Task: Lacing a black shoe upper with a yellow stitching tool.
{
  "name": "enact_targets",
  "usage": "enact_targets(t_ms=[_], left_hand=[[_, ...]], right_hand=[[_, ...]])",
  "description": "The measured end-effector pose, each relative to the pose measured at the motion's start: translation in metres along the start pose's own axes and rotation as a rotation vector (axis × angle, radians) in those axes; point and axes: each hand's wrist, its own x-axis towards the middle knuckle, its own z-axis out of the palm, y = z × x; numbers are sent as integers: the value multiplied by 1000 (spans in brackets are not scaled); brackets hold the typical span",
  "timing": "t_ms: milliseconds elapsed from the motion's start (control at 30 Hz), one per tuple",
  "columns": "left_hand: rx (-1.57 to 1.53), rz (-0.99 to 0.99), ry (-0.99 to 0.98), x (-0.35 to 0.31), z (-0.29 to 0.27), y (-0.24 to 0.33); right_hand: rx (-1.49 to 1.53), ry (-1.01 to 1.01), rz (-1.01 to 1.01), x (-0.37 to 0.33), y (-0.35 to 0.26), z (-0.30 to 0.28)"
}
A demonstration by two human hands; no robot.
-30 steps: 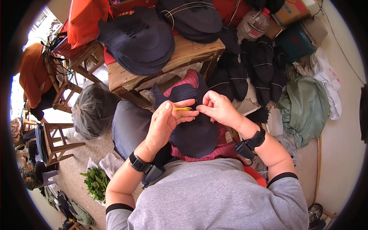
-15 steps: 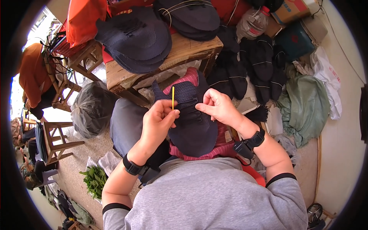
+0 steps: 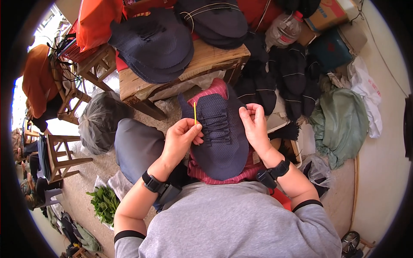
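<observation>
A dark navy knitted shoe upper [image 3: 221,161] lies across my lap on a red striped cloth [image 3: 215,89]. Black laces [image 3: 216,128] run in rows over its middle. My left hand [image 3: 181,134] is closed in a pinch on a thin yellow stick [image 3: 195,112], which stands upright beside the left end of the laces. At the right edge of the upper, the thumb and fingers of my right hand [image 3: 255,124] are closed, apparently on that edge; the fingertips partly hide what they pinch.
Stacked shoe uppers [image 3: 155,47] cover a wooden bench [image 3: 189,64] ahead. Bundles of dark uppers [image 3: 292,71] and a green sack [image 3: 344,122] lie to the right. On the left are a grey plastic bag [image 3: 103,122], a stool [image 3: 64,157], leafy greens [image 3: 103,204] and a seated person [image 3: 41,84].
My right hand has moved right, from over the middle of the upper to its right edge. The upper now lies flatter, with its lace rows in view. My left hand still pinches the yellow stick.
</observation>
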Motion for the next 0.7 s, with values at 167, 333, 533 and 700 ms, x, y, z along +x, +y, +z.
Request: enact_targets(t_ms=[167, 333, 533, 700], left_hand=[[-32, -7, 3, -4, 0, 0], [-17, -31, 21, -21, 6, 6], [4, 16, 52, -23, 6, 4], [-26, 8, 14, -26, -1, 6]], right_hand=[[-228, -89, 5, -4, -10, -1], [-76, -126, 27, 14, -13, -20], [-200, -158, -57, 14, -7, -11], [-239, -166, -97, 16, 2, -5]])
